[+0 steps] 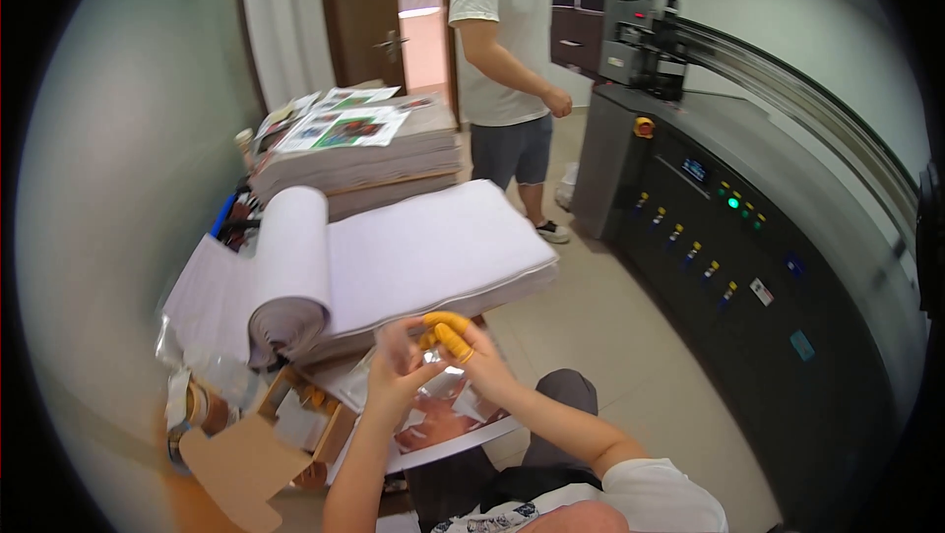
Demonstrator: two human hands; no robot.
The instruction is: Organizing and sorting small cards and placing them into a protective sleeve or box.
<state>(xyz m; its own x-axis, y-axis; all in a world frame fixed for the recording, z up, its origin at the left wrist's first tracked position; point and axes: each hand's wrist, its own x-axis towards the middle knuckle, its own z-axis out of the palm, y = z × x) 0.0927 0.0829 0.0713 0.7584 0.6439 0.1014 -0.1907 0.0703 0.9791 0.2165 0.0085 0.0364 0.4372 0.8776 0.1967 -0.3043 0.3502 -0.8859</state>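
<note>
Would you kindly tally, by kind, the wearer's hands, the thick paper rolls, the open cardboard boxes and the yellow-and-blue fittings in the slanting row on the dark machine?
Hands, left hand and right hand: 2
Paper roll: 1
Open box: 1
Fittings: 6
Total: 10

My left hand (397, 377): fingers smeared by motion, exact grip unclear. Shiny item (443, 381) between it and my right hand (479, 364): blurred, partly covered by my fingers, kind not identifiable. Print (433, 433) below: partly hidden by my hands, subject indistinct. Orange bits (316, 397) in the box (339, 431): too small to name. Co-worker (507, 51): head cut by top edge. Machine (753, 257) screen (695, 170): too small to read.
</note>
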